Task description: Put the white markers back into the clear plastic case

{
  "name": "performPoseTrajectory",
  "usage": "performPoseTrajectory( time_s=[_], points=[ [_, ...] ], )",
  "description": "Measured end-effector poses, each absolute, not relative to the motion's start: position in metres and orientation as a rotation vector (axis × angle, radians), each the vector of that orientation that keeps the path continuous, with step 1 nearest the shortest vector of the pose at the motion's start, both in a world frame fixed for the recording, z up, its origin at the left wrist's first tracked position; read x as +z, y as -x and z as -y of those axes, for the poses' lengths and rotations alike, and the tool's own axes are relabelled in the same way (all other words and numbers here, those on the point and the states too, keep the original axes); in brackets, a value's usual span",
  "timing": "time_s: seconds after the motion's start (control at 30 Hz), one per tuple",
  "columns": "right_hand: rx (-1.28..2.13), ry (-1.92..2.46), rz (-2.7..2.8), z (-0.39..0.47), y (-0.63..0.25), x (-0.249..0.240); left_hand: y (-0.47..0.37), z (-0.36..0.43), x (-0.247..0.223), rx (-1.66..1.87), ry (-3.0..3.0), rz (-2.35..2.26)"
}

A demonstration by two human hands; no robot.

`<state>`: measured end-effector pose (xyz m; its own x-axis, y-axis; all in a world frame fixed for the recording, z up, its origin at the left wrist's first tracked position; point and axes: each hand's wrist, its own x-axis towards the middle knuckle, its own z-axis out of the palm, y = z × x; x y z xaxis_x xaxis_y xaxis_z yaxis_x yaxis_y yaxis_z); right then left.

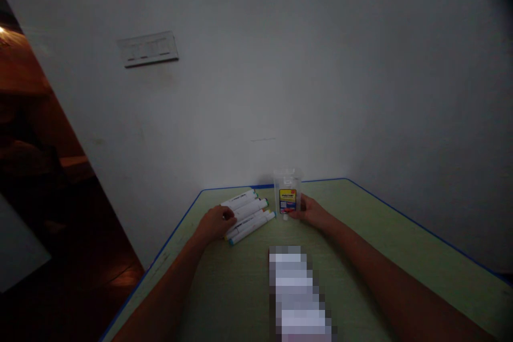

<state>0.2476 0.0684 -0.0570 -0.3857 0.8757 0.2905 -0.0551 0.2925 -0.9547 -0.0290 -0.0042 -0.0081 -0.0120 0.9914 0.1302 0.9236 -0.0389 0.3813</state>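
Note:
Several white markers (250, 208) with coloured ends lie side by side on the table, slanting up to the right. My left hand (215, 222) is at their left ends, fingers curled and thumb bent inward. Whether it grips a marker or only touches them I cannot tell. To the right of the markers stands a clear plastic case (282, 180), roughly upright, with a yellow and blue label. My right hand (315, 212) is closed on the right side of this case, fingers reaching the lower part of the label.
The pale green table (236, 288) has a blue edge and meets a grey wall (280, 75) behind. A pixelated long object (298, 291) lies at the front. A switch panel (149, 49) is on the wall. A dark opening (48, 181) shows at left.

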Motion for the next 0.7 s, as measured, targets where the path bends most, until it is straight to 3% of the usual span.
performPoseTrajectory(
  time_s=[0.7],
  points=[
    [1.300,0.748,1.574,-0.0719,-0.2491,-0.0608,0.0296,0.0037,-0.0091,0.564,-2.045,-2.044]
  ],
)
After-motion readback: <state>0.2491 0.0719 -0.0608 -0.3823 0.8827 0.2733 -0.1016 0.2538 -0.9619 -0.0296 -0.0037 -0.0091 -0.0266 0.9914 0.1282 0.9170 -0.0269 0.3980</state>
